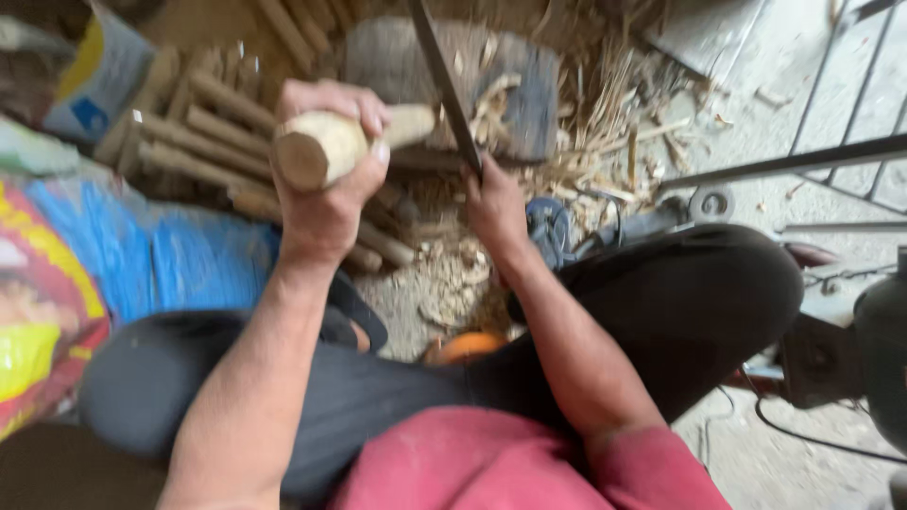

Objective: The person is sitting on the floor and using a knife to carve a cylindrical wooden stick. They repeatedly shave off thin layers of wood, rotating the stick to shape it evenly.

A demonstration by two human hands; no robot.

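My left hand (326,179) grips a short pale wooden stick (345,142), its cut end turned toward me and its far end resting near a grey chopping block (529,85). My right hand (496,212) is closed on the handle of a long dark blade (444,80) that slants up and away, right beside the stick's far end. Both hands are raised over my knees in dark trousers. The frame is blurred.
A pile of peeled wooden sticks (203,132) lies at the left behind the hands. Wood shavings (453,283) cover the ground around the block. A colourful plastic sack (85,274) is at the left. Metal bars (794,161) and a dark machine (879,349) stand at the right.
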